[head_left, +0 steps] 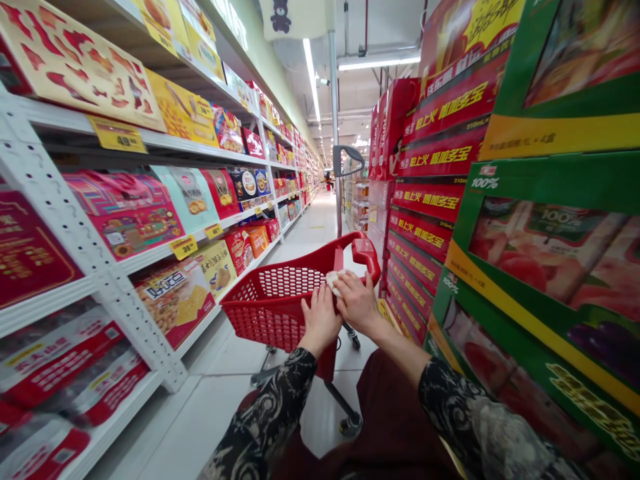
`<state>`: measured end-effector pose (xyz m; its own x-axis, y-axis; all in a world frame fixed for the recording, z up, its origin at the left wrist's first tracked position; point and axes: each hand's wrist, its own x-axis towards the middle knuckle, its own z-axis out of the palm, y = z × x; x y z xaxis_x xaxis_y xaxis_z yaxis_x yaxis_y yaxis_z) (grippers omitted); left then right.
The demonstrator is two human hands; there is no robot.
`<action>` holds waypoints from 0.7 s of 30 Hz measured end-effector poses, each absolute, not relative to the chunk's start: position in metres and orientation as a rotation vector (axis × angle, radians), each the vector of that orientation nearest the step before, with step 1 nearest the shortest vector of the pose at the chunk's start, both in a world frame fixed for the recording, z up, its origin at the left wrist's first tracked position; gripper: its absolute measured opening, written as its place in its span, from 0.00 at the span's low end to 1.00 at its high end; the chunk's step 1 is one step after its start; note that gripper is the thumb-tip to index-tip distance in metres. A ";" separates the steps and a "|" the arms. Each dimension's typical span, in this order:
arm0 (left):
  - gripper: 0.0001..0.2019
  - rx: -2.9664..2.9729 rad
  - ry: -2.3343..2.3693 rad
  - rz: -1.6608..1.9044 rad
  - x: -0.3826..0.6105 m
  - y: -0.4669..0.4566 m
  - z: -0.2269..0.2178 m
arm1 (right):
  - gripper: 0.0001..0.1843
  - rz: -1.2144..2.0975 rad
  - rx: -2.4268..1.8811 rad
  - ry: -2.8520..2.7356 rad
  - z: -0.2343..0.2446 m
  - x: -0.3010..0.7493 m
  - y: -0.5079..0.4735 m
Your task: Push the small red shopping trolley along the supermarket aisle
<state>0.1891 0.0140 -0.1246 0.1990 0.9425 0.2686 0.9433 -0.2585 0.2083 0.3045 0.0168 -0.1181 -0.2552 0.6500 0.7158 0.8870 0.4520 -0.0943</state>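
A red plastic shopping cart point(270, 313) with a perforated basket stands in front of me, its grey wheels on the floor. My left hand point(321, 319) grips the near rim of the basket, fingers over the edge and thumb to the left. Just beside it, my right hand point(356, 300) presses a small crumpled white cloth point(334, 283) against the rim, with the fingers bent over it. Part of the cloth is hidden under those fingers. Beyond the hands, the red cart handle point(367, 253) rises at the right.
White shelves point(100, 293) with boxed biscuits and price tags line the left. Stacked red drink cartons point(430, 200) and green juice boxes point(545, 247) stand close on the right. A metal pole point(337, 100) with a grey loop rises behind the cart. The tiled aisle point(320, 217) runs ahead.
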 end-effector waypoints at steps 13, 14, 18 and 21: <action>0.33 -2.423 -1.970 -0.502 0.161 0.035 -0.139 | 0.19 -0.580 -1.355 -1.831 -0.123 0.354 0.036; 0.33 -2.426 -1.969 -0.495 0.162 0.034 -0.140 | 0.19 -0.588 -1.387 -1.812 -0.124 0.355 0.038; 0.35 -2.453 -1.949 -0.466 0.172 0.028 -0.140 | 0.20 -0.593 -1.509 -1.788 -0.124 0.346 0.033; 0.35 -2.467 -1.896 -0.449 0.176 0.025 -0.144 | 0.22 -0.556 -1.451 -1.945 -0.128 0.329 0.024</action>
<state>0.1755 0.0247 -0.1437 0.2314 0.9469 0.2232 0.9463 -0.2723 0.1740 0.3288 0.0237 -0.1285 -0.1854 0.6819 0.7075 0.9528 0.3010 -0.0403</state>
